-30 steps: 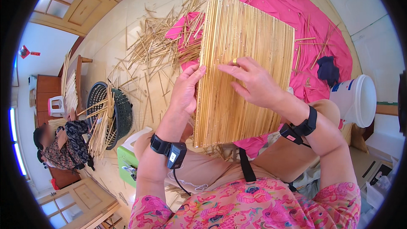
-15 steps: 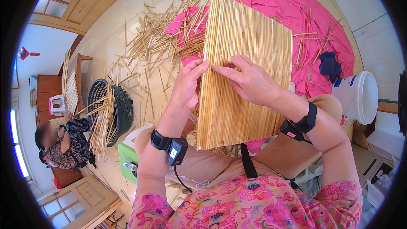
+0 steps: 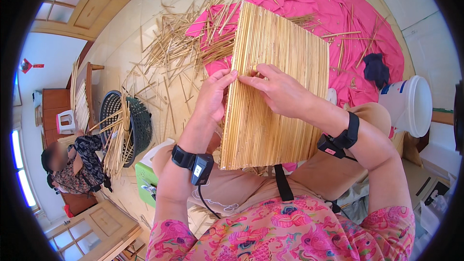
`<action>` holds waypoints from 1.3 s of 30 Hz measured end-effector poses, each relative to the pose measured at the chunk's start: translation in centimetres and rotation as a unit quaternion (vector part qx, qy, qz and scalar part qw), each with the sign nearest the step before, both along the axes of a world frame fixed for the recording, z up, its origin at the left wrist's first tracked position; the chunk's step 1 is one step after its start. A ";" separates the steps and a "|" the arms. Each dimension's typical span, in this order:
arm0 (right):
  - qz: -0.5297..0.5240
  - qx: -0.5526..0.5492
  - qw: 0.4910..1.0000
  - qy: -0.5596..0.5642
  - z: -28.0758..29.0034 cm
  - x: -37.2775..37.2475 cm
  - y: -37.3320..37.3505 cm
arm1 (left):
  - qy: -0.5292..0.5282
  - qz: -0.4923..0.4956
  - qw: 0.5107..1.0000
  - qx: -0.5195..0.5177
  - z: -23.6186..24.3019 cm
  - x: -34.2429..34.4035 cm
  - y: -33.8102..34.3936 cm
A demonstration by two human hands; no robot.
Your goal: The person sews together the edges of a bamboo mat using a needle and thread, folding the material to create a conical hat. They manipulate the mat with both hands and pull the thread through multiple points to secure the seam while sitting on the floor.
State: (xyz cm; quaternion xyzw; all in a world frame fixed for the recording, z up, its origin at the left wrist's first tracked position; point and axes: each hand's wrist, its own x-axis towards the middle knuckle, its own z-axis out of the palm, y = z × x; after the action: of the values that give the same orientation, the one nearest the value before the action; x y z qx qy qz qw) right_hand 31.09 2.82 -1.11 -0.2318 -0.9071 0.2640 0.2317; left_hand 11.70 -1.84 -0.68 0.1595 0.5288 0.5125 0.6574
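Panel spot: straw-coloured panel [image 3: 270,133], centre of frame, raised above the lap; whether its lower end rests on the legs, can't tell.
Panel long axis: upper to lower frame, top leaning a bit right; stalks run the same way, roughly parallel to the left edge.
Panel vs left grip: panel extends rightward from the left grip [image 3: 216,95], which sits at the left edge, around mid-length.
Left grip state: thumb on the edge, fingers mostly outside and behind it; looks like pinching the panel edge.
Panel vs right grip: face lies under the right grip [image 3: 285,92], which reaches in from the right, across the stalks.
Right grip state: index finger extended leftward, other fingers curled; thin piece between fingertips or not, can't tell.
Nearer hand: left, right on the edge; right index tip just beside left thumb, contact unclear.
Behind panel, upper right: pink cloth [image 3: 321,7], few stalks on it.
Upper left of centre: loose stalks [image 3: 169,48], scattered over floor and cloth corner.
Left: dark basket [image 3: 141,128], stalks leaning out.
Right: white bucket [image 3: 418,106], dark cloth [image 3: 375,70] near it.
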 end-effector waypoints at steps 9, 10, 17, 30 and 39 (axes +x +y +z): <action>0.007 -0.027 0.999 -0.038 -0.6 0.3 0.0 | 0.028 -0.038 0.998 -0.028 -0.3 -0.2 0.1; 0.008 -0.033 0.998 -0.044 -0.7 0.3 0.0 | 0.039 -0.048 0.997 -0.038 -0.4 -0.3 0.1; 0.025 -0.096 0.995 -0.003 -1.9 0.4 0.0 | 0.089 -0.073 0.993 -0.023 -0.9 -0.8 0.4; -0.379 -0.053 0.923 0.045 -1.1 3.7 9.2 | 0.086 0.005 0.992 0.092 0.5 -2.3 0.4; -0.599 -0.192 0.775 0.055 -5.9 12.8 13.7 | 0.051 0.073 0.984 0.156 2.1 -5.2 0.2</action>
State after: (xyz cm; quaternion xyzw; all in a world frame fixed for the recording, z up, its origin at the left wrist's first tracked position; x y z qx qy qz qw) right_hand 43.87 16.57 -7.00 -0.7530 -0.5010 0.2534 0.3433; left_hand 6.53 -1.66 1.40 0.2468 0.4852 0.6268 0.5576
